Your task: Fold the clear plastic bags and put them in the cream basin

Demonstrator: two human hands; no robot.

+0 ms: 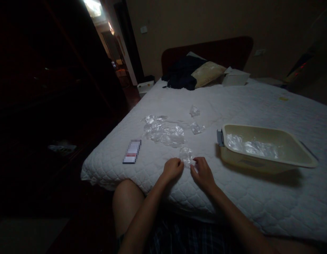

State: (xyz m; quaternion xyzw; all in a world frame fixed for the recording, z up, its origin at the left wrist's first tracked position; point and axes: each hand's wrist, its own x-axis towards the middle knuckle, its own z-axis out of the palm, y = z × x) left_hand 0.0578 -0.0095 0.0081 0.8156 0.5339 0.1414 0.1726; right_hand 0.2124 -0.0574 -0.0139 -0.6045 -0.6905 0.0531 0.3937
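On the bed's front part lies a clear plastic bag (186, 154), crinkled and shiny, between my two hands. My left hand (174, 167) is closed at the bag's lower left edge, its fingertips pinching there. At the bag's right side, my right hand (202, 171) has thumb and fingers apart, close to the edge; whether it touches the plastic is hard to see. Beyond them lies a spread heap of clear plastic bags (165, 134). Two smaller crumpled pieces, a nearer plastic bag (197, 128) and a farther plastic bag (194, 111), rest to its right.
A cream plastic bin (261, 164) with grey handles holds clear plastic bags (250, 146) at the right. A phone (132, 151) lies on the white quilted bed (113, 165) at the left. Dark clothing (183, 72), a pillow (208, 73) and a white box (235, 77) are near the headboard.
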